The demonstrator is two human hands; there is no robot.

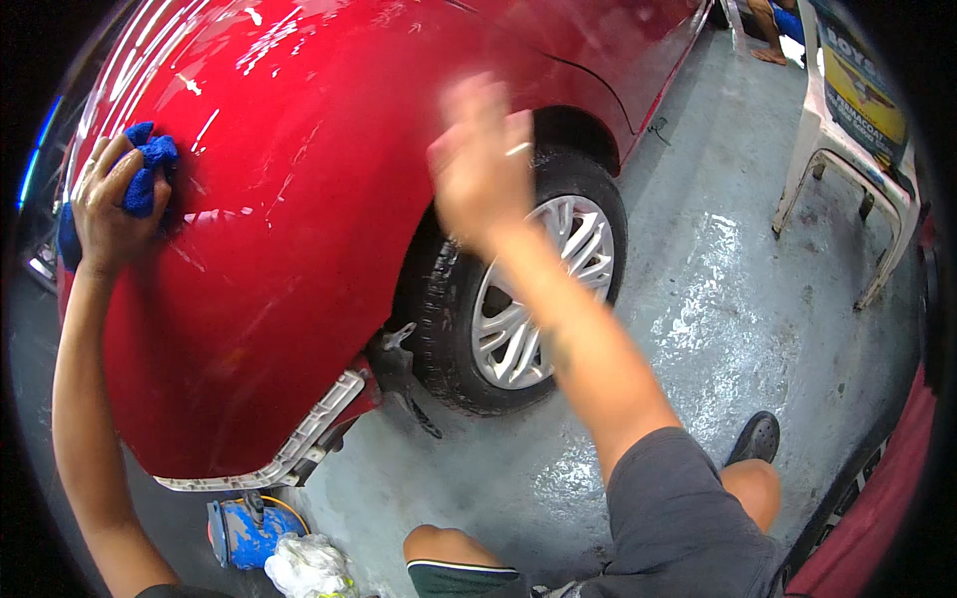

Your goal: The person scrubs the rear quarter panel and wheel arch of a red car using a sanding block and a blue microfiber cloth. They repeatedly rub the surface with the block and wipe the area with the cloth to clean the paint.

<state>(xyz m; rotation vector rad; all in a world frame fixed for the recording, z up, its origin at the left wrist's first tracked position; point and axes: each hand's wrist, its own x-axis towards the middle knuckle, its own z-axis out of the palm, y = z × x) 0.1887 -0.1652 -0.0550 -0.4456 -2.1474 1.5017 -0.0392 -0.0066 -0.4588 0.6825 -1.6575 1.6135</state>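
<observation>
A red car's glossy front fender (299,229) fills the left and middle of the view, with wet-looking streaks on its paint. My left hand (112,204) is closed around a bunched blue cloth (152,164) and presses it to the far left of the panel. Over the fender, just above the wheel arch, my right hand (483,164) is blurred by motion. Its fingers are stretched out, a ring shows on one, and I see nothing held. Below that hand is the front tire (439,339) with its silver multi-spoke wheel (513,344).
Where the bumper would sit, a white slotted bracket (309,439) is exposed. A blue container (244,528) and a crumpled plastic bag (309,568) lie on the wet grey floor (708,299). A white plastic chair (837,149) stands at right; another person's foot (768,55) shows beyond.
</observation>
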